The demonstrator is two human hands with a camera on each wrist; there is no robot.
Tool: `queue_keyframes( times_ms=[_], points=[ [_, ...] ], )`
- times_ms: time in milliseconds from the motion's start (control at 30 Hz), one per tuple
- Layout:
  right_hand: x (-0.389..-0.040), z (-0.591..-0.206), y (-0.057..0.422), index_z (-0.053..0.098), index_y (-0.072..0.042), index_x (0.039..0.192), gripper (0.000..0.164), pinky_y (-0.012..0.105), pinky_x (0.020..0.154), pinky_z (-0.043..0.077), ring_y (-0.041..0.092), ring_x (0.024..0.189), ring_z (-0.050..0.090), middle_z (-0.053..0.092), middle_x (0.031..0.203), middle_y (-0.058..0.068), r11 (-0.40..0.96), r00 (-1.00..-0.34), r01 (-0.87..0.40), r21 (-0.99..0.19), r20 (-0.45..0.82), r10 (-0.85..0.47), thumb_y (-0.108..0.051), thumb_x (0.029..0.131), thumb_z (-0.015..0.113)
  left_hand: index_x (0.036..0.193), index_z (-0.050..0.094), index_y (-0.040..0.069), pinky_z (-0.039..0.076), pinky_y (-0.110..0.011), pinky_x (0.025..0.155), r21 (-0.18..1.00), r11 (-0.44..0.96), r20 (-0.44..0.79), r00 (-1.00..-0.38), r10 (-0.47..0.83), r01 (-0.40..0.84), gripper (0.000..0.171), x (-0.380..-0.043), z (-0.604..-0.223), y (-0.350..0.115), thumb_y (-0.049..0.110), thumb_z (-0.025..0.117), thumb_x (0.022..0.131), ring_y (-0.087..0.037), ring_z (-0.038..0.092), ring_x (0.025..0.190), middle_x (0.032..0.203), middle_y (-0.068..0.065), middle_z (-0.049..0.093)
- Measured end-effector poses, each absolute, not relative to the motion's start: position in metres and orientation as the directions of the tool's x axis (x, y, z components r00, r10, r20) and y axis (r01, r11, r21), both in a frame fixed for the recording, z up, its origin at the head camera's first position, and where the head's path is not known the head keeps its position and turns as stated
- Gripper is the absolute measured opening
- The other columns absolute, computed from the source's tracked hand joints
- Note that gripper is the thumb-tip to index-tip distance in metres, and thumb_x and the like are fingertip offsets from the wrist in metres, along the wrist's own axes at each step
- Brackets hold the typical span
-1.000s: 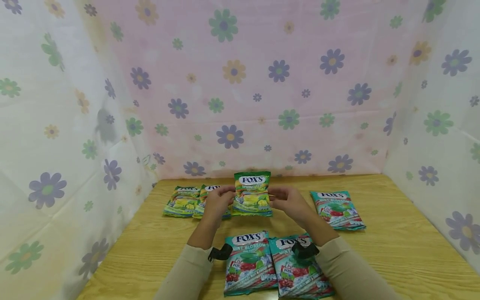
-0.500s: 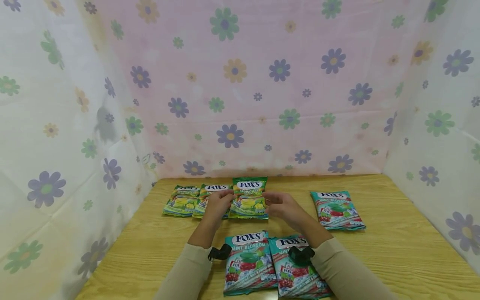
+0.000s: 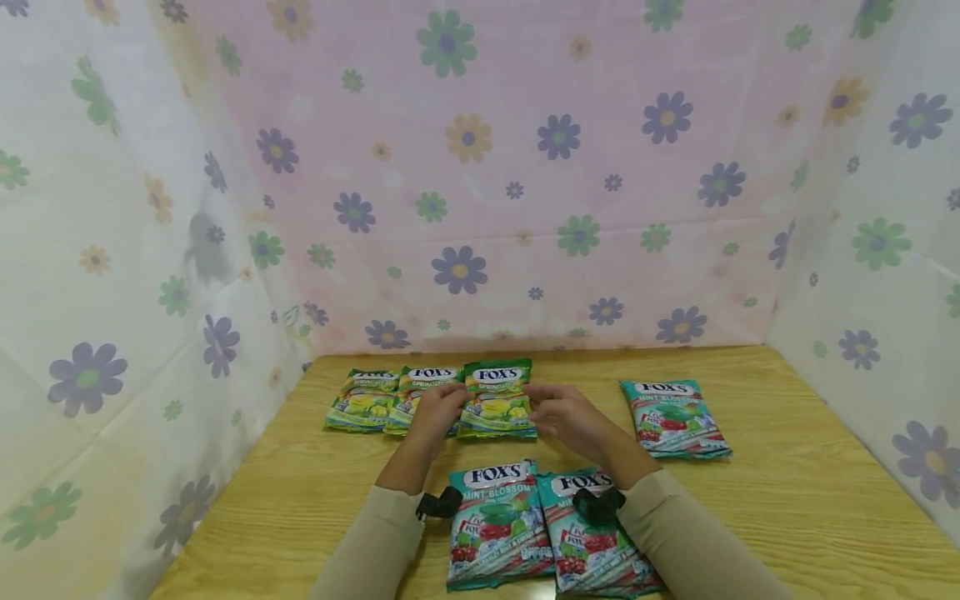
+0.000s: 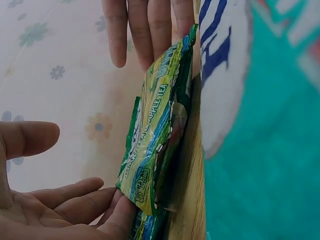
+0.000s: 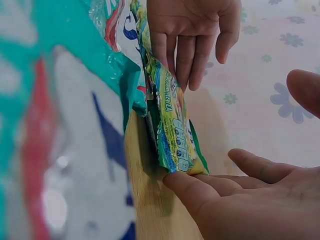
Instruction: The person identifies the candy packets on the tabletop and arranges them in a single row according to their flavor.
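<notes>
A green-and-yellow Fox's Spring Tea candy bag [image 3: 497, 408] lies on the table, rightmost in a row of three. My left hand [image 3: 433, 418] is at its left edge and partly covers the middle bag [image 3: 408, 404]. In the left wrist view, the fingers [image 4: 102, 202] touch the bag's corner and the thumb stands apart. My right hand [image 3: 573, 421] is at the right edge; in the right wrist view, its extended fingers [image 5: 200, 192] touch the near corner, thumb raised away. The third green bag [image 3: 362, 404] lies at the far left.
Two teal Mint Blossom candy bags, a left one [image 3: 498, 529] and a right one [image 3: 596, 542], lie in front between my forearms. Another teal bag [image 3: 675, 419] is at the right on the wooden table [image 3: 795, 500]. Flowered cloth [image 3: 517, 217] hangs behind and at both sides.
The green bag, upright between my hands a second ago, has come down to the left and now lies beside the other two. The right hand followed it slightly leftward, and its grip has loosened.
</notes>
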State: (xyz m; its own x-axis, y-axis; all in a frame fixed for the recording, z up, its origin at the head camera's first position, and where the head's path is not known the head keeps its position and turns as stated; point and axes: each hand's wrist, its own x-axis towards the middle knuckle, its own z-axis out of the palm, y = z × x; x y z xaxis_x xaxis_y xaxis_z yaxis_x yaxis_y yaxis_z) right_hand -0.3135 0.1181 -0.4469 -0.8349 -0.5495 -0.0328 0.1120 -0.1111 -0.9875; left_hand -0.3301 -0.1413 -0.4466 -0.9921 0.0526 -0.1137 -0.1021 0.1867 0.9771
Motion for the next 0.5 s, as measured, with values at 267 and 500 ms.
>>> queue_keyframes(
  times_ms=[267,500],
  points=[
    [-0.317,-0.448,0.107,0.018,0.005,0.163,0.073,0.065,0.126,0.017,0.044,0.159,0.003,0.001,0.172,0.023,-0.118,-0.845,0.138,-0.983,-0.055,-0.532,0.000,0.098,0.051,0.150,0.050,-0.004,0.040,-0.057,0.119,0.973,0.202,-0.121,-0.991,0.055,-0.108,0.056,-0.329,-0.446,-0.144,0.026,0.060,0.104,-0.044,0.043,0.145,0.158,-0.023,0.044],
    [-0.320,-0.445,0.099,0.017,0.004,0.163,0.072,0.066,0.126,0.015,0.043,0.159,0.006,0.004,0.173,0.021,-0.091,-0.836,0.139,-0.986,-0.068,-0.545,-0.003,0.099,0.050,0.150,0.049,-0.004,0.039,-0.056,0.120,0.973,0.199,-0.131,-0.990,0.043,-0.120,0.057,-0.331,-0.447,-0.149,0.027,0.060,0.105,-0.042,0.043,0.146,0.159,-0.022,0.043]
  ],
)
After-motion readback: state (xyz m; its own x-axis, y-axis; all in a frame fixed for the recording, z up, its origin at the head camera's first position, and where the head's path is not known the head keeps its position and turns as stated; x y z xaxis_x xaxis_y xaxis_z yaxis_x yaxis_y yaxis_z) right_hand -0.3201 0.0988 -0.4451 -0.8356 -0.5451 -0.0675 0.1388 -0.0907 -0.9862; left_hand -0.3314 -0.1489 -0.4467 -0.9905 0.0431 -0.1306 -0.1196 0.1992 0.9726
